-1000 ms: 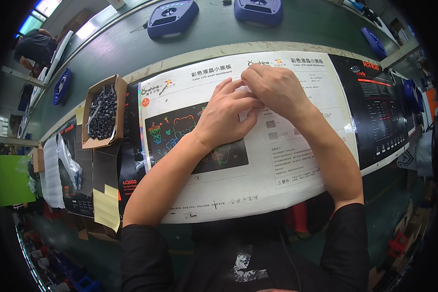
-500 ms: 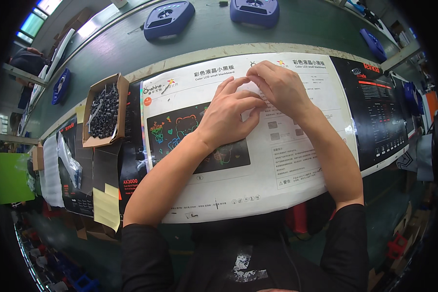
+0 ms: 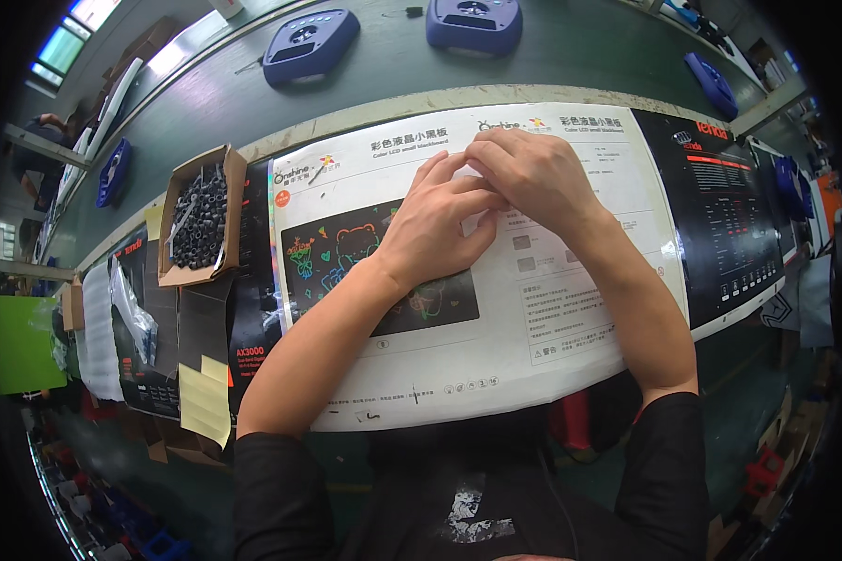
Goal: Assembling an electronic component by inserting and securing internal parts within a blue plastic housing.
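Both hands meet above a white printed cardboard sheet [image 3: 477,365], their fingertips close together. My left hand [image 3: 438,220] has its fingers bent and drawn in, thumb toward the other hand. From the right, my right hand [image 3: 529,178] reaches over with curled fingers, its tips touching or nearly touching the left fingertips. Whatever lies between the fingers is too small or hidden to make out. Left of the sheet, an open cardboard box [image 3: 236,201] holds many small dark cylindrical parts [image 3: 196,229].
Beyond the sheet, a green belt [image 3: 374,89] carries blue-purple plastic housings [image 3: 311,47], another [image 3: 474,23] and one at right [image 3: 711,84]. Black printed cardboard [image 3: 720,215] lies right of the sheet. Yellow paper [image 3: 204,402] and a clear plastic bag [image 3: 133,313] are at left.
The housings on the belt have shifted slightly left. My right hand has moved a little left and down, closer over the left fingers; the left hand is almost still.
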`<state>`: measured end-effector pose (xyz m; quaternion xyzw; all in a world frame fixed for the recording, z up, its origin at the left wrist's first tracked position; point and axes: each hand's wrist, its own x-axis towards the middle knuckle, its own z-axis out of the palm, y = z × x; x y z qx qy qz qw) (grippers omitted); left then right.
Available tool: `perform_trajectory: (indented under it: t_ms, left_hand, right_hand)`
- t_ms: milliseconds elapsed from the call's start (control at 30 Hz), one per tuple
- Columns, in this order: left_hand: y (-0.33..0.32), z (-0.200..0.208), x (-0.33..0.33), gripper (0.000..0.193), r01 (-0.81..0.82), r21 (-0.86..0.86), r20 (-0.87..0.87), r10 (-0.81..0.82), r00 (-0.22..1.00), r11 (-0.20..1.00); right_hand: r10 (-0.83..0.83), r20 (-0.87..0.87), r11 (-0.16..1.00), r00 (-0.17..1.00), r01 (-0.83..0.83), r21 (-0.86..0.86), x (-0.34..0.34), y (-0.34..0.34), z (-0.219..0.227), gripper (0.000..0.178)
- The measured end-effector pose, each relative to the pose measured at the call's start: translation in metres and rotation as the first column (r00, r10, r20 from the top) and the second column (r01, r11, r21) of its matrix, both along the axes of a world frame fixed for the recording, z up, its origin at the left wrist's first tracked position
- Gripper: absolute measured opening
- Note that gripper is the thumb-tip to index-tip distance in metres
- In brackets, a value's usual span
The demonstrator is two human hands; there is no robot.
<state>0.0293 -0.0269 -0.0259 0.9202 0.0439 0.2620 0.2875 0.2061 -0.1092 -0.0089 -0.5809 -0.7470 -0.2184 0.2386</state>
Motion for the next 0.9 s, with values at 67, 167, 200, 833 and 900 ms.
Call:
perform_trajectory:
  t_ms: [67,167,200,833,900]
  left_hand:
    - [-0.001,0.0,-0.001,0.02,-0.003,0.004,0.013,0.003,1.0,1.0]
    - [-0.001,0.001,-0.002,0.02,-0.005,0.016,0.027,0.005,1.0,1.0]
    - [-0.001,0.001,-0.002,0.02,-0.011,0.022,0.018,0.011,1.0,1.0]
    - [-0.003,0.001,-0.004,0.022,0.002,0.02,-0.044,-0.002,0.999,1.0]
    - [-0.004,0.003,-0.004,0.024,-0.041,0.013,-0.079,0.042,0.996,0.999]
  right_hand:
    - [0.003,-0.007,1.0,1.0,-0.003,-0.005,0.0,0.0,0.0,0.015]
    - [0.016,-0.014,1.0,1.0,-0.016,0.006,-0.002,0.002,-0.001,0.012]
    - [0.012,-0.018,1.0,1.0,-0.012,-0.017,-0.002,0.001,-0.002,0.012]
    - [0.009,-0.061,0.999,0.998,-0.012,-0.049,-0.005,0.004,-0.008,0.01]
    - [-0.005,-0.052,0.999,0.999,0.002,-0.046,-0.003,0.001,-0.006,0.01]
